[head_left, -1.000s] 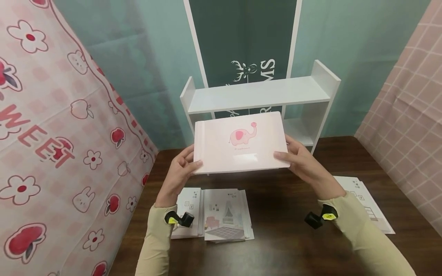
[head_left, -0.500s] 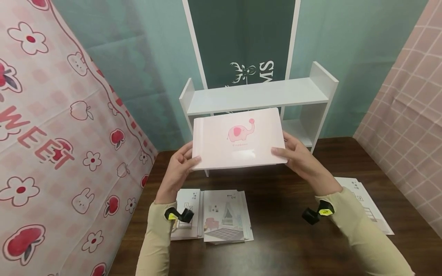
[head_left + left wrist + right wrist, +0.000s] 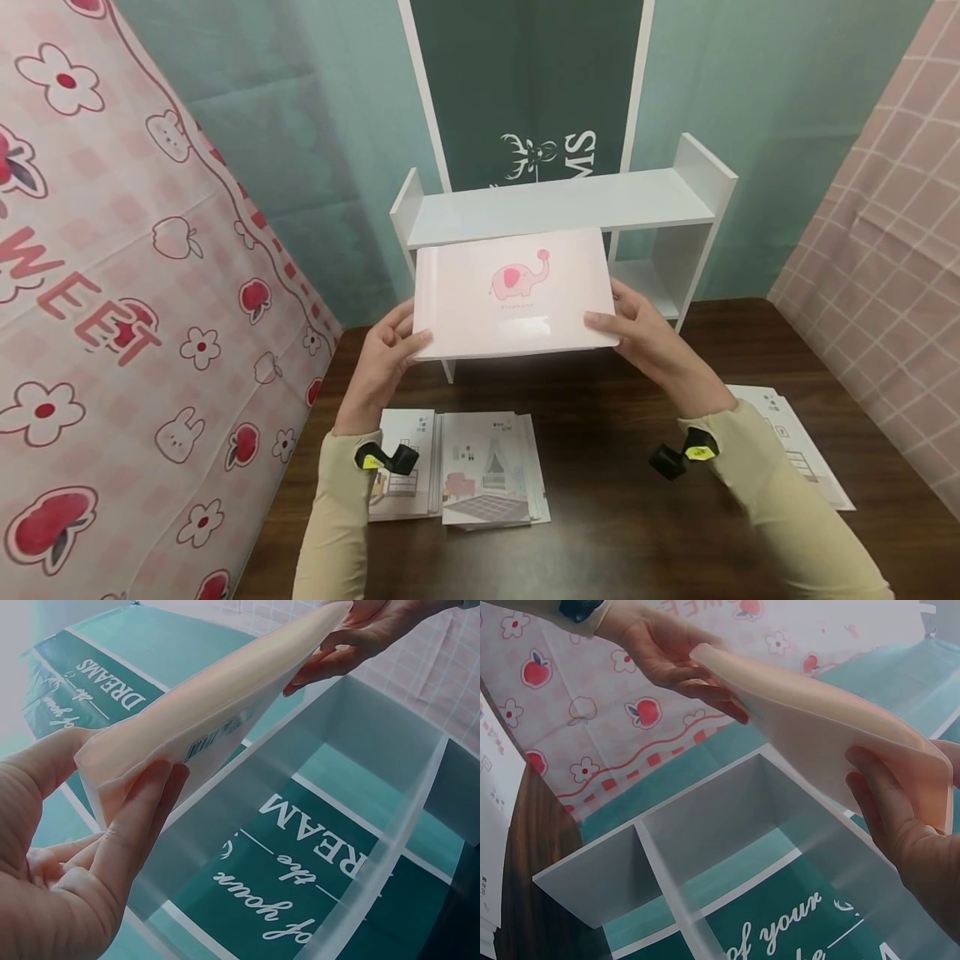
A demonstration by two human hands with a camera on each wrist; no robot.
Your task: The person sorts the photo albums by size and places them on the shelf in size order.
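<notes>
A pale pink notebook (image 3: 480,321) with a pink elephant on its cover is held up in the air between both hands, in front of the white shelf (image 3: 555,204). My left hand (image 3: 384,360) grips its left end, thumb on the cover and fingers beneath. At the opposite end, my right hand (image 3: 651,342) pinches the lower right corner the same way. The left wrist view shows a barcode on the underside of the notebook (image 3: 217,739), which bows slightly. In the right wrist view, two fingers (image 3: 877,787) press against its underside.
Two piles of printed booklets, a left pile (image 3: 405,475) and a middle pile (image 3: 487,471), lie on the dark wooden table (image 3: 615,433). Another white booklet (image 3: 798,450) lies at the right, partly behind the sleeve. A patterned curtain (image 3: 150,333) hangs at the left.
The notebook and both hands have risen a little in the head view and shifted slightly left, overlapping more of the shelf. Both grips stay the same. The booklets on the table have not moved.
</notes>
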